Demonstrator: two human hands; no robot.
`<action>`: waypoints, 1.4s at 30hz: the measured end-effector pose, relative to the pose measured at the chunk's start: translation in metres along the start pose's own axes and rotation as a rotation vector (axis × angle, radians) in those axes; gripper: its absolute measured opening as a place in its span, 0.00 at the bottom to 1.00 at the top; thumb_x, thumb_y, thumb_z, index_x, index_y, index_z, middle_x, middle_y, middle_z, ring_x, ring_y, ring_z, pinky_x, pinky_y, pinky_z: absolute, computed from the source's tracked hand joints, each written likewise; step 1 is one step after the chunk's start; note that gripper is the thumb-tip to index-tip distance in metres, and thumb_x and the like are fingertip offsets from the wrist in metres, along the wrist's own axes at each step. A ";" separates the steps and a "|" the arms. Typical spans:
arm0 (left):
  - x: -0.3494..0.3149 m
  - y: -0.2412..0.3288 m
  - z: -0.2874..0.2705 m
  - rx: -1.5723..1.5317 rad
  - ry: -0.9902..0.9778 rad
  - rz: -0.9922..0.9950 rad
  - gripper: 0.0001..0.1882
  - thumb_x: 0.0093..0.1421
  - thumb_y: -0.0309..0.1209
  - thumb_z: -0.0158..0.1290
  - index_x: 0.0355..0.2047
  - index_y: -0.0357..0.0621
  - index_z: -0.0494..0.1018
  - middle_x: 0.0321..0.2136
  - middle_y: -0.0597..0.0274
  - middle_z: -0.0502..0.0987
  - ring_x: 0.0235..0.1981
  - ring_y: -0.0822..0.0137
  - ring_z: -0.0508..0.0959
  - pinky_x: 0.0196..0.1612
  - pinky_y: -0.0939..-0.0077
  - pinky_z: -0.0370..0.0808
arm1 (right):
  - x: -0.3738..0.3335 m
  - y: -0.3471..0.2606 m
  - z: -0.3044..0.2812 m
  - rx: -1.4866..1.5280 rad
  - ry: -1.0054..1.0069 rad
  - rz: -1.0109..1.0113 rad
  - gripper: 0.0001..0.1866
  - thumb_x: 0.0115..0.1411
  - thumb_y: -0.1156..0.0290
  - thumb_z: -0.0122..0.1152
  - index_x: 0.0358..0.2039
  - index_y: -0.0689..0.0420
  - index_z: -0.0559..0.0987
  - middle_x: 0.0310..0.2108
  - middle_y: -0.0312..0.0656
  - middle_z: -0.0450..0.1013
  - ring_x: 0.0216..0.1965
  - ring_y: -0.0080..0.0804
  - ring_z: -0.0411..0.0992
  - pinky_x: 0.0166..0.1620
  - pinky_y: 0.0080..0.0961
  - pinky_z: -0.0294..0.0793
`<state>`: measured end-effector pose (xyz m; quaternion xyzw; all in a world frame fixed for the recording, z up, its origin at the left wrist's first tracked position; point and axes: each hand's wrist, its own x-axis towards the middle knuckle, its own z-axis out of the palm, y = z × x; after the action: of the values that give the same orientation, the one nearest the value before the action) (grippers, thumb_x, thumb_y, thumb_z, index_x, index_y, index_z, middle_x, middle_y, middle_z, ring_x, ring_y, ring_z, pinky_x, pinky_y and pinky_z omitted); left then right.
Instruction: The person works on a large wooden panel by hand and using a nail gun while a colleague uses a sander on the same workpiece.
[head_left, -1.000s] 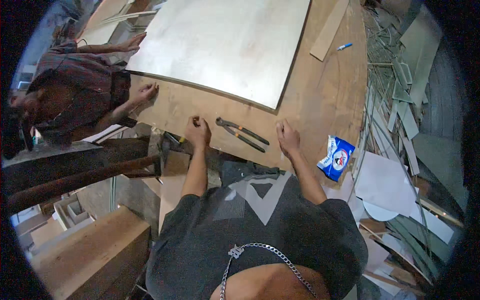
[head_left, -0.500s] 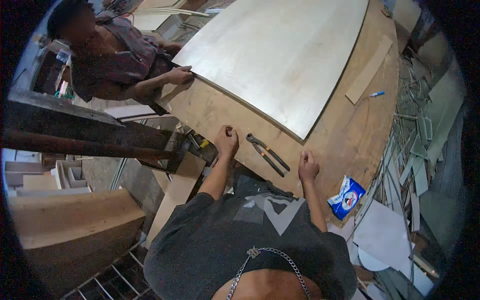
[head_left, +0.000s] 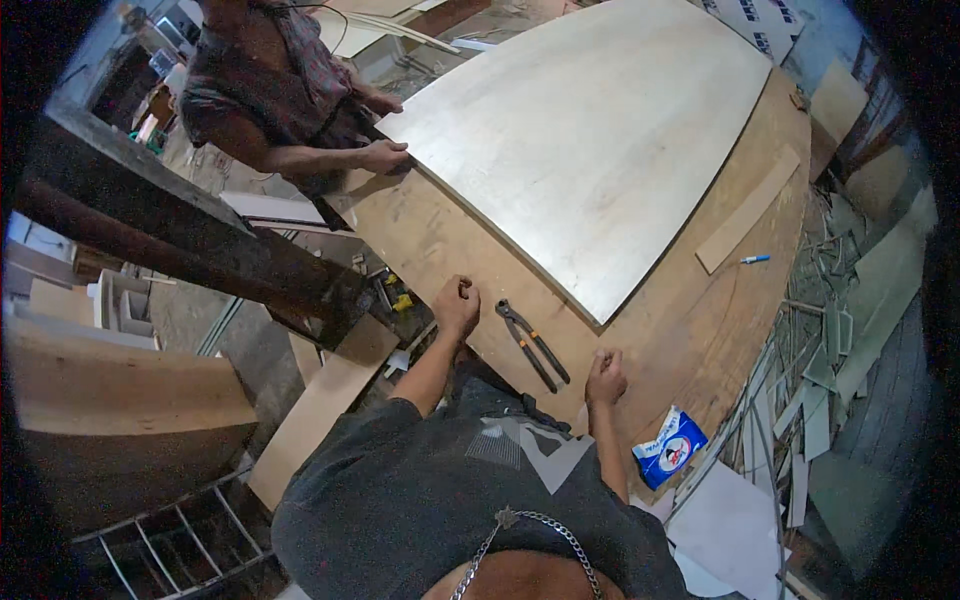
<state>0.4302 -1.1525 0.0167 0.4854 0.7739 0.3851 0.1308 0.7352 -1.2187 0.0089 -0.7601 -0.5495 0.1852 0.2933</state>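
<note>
Though between both hands, pincers untouched.

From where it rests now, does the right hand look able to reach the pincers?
Probably yes. The right hand rests on the workbench just right of the pincers, with only bare wood between them; the left hand sits on their other side.

Right hand nearer the pliers

Both hands rest curled on the desk edge — left hand and right hand — with black pincers lying between them, touching neither; a pale sheet lies beyond.
</note>
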 end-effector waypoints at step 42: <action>-0.002 -0.005 0.012 -0.187 -0.200 -0.026 0.19 0.60 0.43 0.45 0.41 0.41 0.70 0.40 0.52 0.74 0.41 0.57 0.74 0.40 0.63 0.71 | 0.062 0.096 0.038 0.459 -0.103 -0.045 0.21 0.60 0.54 0.48 0.44 0.58 0.71 0.40 0.42 0.70 0.39 0.33 0.68 0.39 0.32 0.68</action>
<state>0.4354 -1.1500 0.0048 0.4970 0.7239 0.4037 0.2570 0.8023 -1.1725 -0.0793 -0.6506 -0.5243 0.3370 0.4339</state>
